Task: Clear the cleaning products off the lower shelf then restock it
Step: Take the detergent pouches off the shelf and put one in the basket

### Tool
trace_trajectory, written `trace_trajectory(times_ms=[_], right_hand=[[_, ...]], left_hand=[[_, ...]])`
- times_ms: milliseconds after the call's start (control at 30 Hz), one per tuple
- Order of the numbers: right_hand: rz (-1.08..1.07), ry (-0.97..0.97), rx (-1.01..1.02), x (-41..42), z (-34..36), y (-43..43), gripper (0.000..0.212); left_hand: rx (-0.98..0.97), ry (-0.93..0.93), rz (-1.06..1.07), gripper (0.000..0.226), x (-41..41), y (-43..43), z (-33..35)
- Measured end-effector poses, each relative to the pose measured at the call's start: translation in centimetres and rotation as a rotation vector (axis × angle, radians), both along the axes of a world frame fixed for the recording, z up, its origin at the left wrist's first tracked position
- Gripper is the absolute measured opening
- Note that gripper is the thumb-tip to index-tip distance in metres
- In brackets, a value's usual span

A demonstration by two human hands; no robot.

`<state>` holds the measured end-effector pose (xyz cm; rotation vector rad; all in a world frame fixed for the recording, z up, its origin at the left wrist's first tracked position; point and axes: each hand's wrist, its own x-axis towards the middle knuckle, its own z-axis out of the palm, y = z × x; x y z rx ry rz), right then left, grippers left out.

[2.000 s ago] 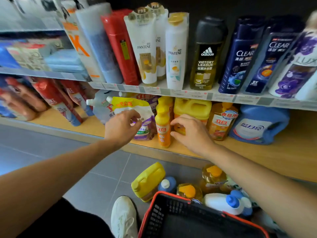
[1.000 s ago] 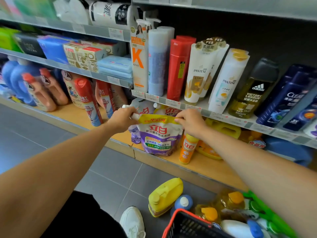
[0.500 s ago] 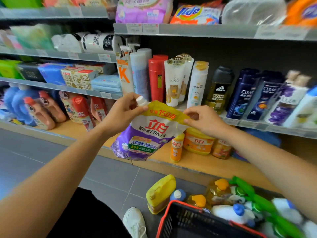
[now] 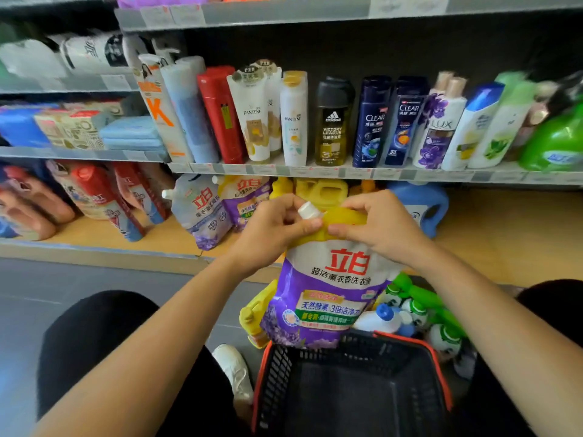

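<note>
Below your left hand (image 4: 271,228) and right hand (image 4: 378,228) hangs the purple detergent pouch (image 4: 331,294). Both hands pinch its yellow top edge, the left by the white cap (image 4: 307,211). Black basket (image 4: 277,370) is just under the pouch, lower shelf (image 4: 504,241) beyond your hands.

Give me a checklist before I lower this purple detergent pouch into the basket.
1. Grip on the pouch: left hand and right hand both pinch its yellow top. Ok.
2. White cap on the spout: in place. Ok.
3. Room in the basket: its dark floor shows. Ok.
4. Pouch lined up over the basket: its bottom sits at the far rim. Cannot tell.
5. Lower shelf cleared: two shelf pouches stand there. Not ok.
</note>
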<state>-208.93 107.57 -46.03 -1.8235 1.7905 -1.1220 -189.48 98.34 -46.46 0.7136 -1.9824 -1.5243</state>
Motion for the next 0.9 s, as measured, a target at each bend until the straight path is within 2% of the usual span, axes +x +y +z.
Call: trace_trajectory(times_ms=[100,267,367,467,533,633,767,833,900], right_hand=[[0.002,-0.093,0.032,-1.5,-0.8,1.4,0.009],[0.039,-0.066,0.077,-3.8,-0.1,2.4,0.022],[0.037,-0.145,0.130,-6.2,0.0,3.4,0.028],[0.015,-0.094,0.255,-8.9,-0.9,4.4,0.007],[-0.061,-0.106,0.269,-10.3,-2.0,4.7,0.005],[-0.129,-0.394,0.176,-10.6,-3.5,4.6,0.008],[-0.134,-0.864,0.121,-8.9,-5.6,3.8,0.025],[-0.168,-0.935,0.098,-8.3,-6.4,3.6,0.028],[-0.182,-0.916,0.152,-7.7,-7.2,3.6,0.025]], left_hand=[[0.072,0.000,-0.052,0.031,-1.6,1.0,-0.7],[0.143,0.040,-0.040,0.039,-3.2,1.2,-1.1],[0.107,0.043,0.010,0.045,-3.3,0.8,-1.4],[0.094,0.080,0.064,0.046,-3.3,0.3,-1.3],[0.100,0.113,0.096,0.045,-3.2,-0.1,-1.3],[0.125,0.160,0.122,0.040,-3.2,-0.3,-1.1],[0.172,0.215,0.137,0.046,-3.6,0.2,-0.5],[0.183,0.221,0.134,0.048,-3.7,0.5,-0.3],[0.183,0.229,0.118,0.042,-3.7,0.8,0.0]])
